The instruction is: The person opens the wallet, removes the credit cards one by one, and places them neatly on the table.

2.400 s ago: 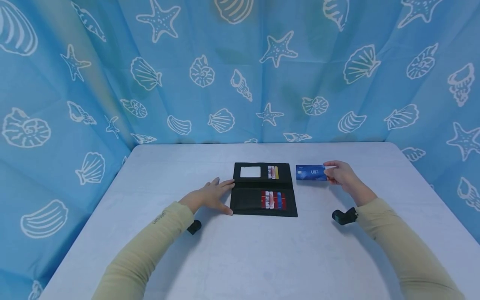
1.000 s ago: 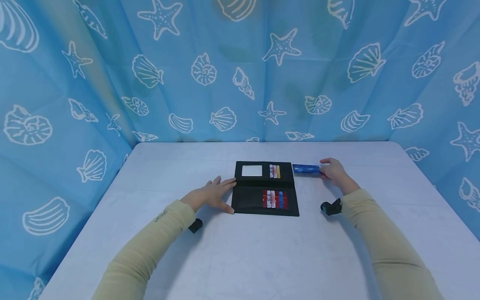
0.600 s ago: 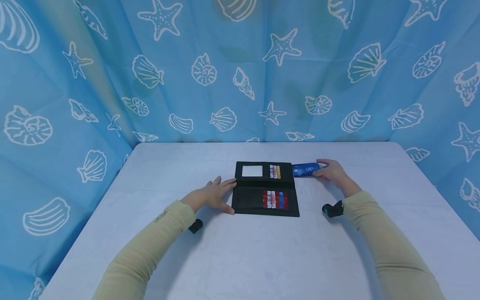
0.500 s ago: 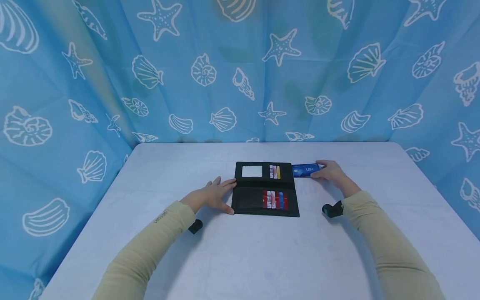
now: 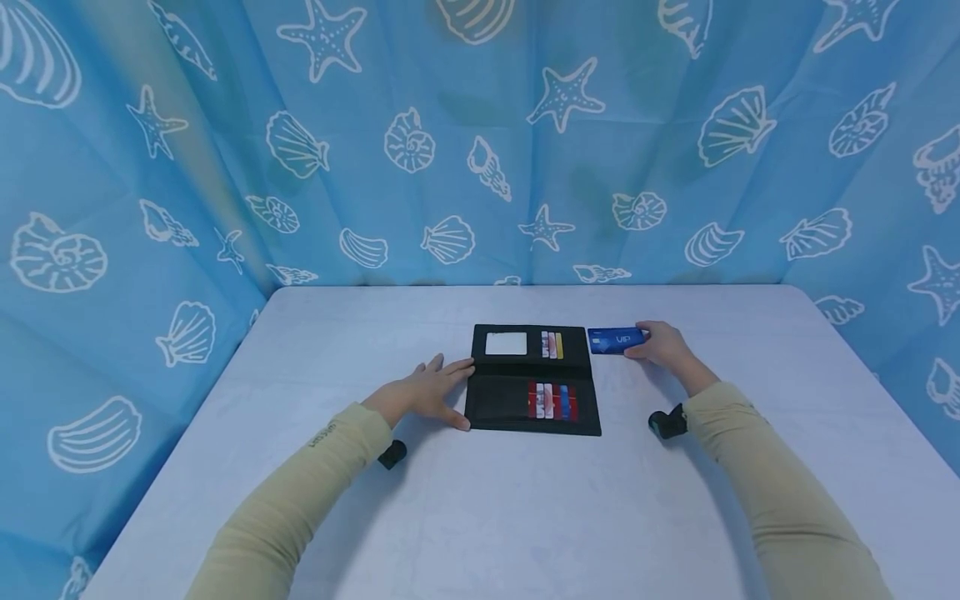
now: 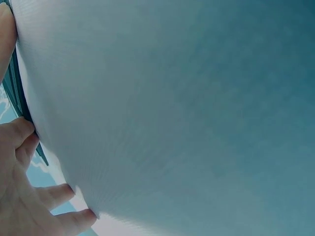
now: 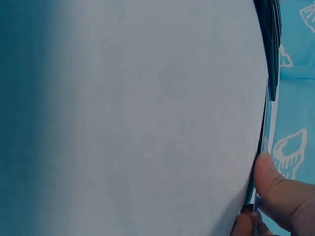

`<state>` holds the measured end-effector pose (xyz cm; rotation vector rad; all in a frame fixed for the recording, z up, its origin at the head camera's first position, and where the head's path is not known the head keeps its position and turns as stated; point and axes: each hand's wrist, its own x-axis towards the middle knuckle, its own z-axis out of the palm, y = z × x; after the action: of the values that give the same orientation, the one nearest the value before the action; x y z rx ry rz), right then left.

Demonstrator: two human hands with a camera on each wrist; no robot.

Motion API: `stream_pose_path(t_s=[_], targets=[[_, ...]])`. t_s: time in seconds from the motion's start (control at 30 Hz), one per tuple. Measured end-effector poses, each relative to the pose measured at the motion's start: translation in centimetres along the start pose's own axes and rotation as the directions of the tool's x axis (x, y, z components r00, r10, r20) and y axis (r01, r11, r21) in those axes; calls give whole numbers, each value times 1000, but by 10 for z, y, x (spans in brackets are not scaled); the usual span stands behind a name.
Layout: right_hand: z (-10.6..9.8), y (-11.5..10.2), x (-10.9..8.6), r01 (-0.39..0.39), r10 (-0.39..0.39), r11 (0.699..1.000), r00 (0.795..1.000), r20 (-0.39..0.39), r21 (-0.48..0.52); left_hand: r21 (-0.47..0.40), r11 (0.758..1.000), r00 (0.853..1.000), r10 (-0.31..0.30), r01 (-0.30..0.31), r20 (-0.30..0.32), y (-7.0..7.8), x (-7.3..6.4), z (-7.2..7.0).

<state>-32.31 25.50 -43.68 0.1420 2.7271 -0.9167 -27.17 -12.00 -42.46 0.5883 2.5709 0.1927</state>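
A black long wallet (image 5: 498, 400) lies unfolded on the table, with several cards showing in slots on both halves and a white panel in the upper half. My left hand (image 5: 427, 393) has its fingers spread, index and thumb tips touching the wallet's left edge. On the other side, my right hand (image 5: 662, 346) pinches a blue VIP card (image 5: 611, 340) by its right end. The card's left end is right beside the wallet's upper right edge. In the right wrist view, thumb and fingers (image 7: 278, 189) grip the card, seen edge-on, below the wallet (image 7: 270, 44).
Both sit on a white-covered table (image 5: 525, 508). A blue curtain (image 5: 450, 167) with white shells and starfish hangs behind and at the sides. Small black devices (image 5: 667, 422) are strapped under both wrists.
My right hand has brought the VIP card left to the wallet's upper right edge. The card tilted there, then levelled again with its face visible. My left hand has stayed in place.
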Motion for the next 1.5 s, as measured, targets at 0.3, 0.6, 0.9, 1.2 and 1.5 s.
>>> stream_pose_path(t_s=[0.3, 0.6, 0.9, 1.2, 1.5], targets=[[-1, -1, 3, -22, 24, 998, 1000, 20, -66, 12, 1000, 1000, 23, -23, -2, -2, 3, 1], [-2, 0, 4, -38, 40, 996, 999, 26, -82, 16, 1000, 1000, 25, -25, -8, -1, 2, 1], [-1, -3, 5, -51, 53, 995, 998, 20, -90, 23, 999, 999, 31, -31, -9, -3, 1, 1], [-5, 11, 4, 4, -3, 1000, 998, 59, -13, 30, 999, 1000, 23, -23, -5, -2, 3, 2], [-8, 24, -7, 34, -42, 994, 996, 75, 105, 16, 1000, 1000, 24, -24, -8, -3, 4, 3]])
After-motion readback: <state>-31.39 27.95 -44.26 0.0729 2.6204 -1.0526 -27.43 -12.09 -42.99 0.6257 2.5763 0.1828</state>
